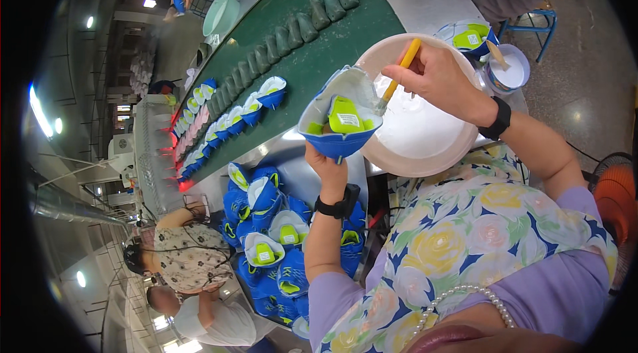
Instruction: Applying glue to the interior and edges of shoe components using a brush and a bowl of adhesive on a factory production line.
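Note:
My left hand (324, 166) grips a blue shoe upper (340, 146) from below. Its opening faces up, showing pale lining and a lime-green piece with a white label. My right hand (444, 82) is closed around a brush (404, 69) with a yellow handle. The brush's bristles touch the right inner edge of the upper, as far as I can see. Under the brush stands a wide pale pink basin (411, 168) containing white liquid, and the upper overlaps its left rim.
A green conveyor belt (312, 54) carries rows of dark shoe lasts (292, 31) and blue uppers (251, 108). Many uppers (266, 253) are heaped to my left. A small tub (522, 74) with a brush stands right of the basin, beside another upper (468, 37). Other people sit nearby.

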Demonstrator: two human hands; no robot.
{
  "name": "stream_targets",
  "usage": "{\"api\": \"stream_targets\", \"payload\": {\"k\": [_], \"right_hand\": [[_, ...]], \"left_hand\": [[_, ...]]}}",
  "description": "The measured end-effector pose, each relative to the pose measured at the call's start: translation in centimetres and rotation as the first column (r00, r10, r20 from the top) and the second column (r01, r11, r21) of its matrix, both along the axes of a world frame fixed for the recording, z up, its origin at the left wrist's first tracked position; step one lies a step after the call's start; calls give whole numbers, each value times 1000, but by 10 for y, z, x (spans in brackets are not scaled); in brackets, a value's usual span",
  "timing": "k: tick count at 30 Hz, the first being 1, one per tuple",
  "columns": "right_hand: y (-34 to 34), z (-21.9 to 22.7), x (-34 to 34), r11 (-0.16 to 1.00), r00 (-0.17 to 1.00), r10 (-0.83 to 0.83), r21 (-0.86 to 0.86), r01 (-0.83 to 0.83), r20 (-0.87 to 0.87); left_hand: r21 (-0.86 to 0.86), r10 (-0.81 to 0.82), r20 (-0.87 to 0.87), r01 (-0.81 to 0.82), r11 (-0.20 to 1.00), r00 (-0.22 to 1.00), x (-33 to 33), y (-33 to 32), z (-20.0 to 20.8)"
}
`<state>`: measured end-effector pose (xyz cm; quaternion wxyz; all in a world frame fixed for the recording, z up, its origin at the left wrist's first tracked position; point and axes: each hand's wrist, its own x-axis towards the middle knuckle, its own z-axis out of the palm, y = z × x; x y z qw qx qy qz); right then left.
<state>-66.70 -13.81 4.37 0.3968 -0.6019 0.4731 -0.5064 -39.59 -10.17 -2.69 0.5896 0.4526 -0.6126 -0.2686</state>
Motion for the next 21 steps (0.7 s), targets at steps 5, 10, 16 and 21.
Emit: {"api": "stream_targets", "payload": {"k": [5, 10, 16, 21], "right_hand": [[-1, 2, 0, 992, 994, 7, 122, -20, 109], [5, 8, -3, 966, 975, 128, 202, -164, 182], [5, 11, -14, 983, 954, 147, 71, -171, 262], [-1, 14, -41, 943, 983, 184, -286, -172, 16]], "left_hand": [[-168, 21, 231, 19, 986, 973, -9, -6, 22], [-437, 89, 537, 186, 880, 839, -17, -14, 40], [-346, 251, 656, -12, 938, 712, -10, -24, 38], [648, 21, -505, 363, 669, 863, 7, -31, 17]]}}
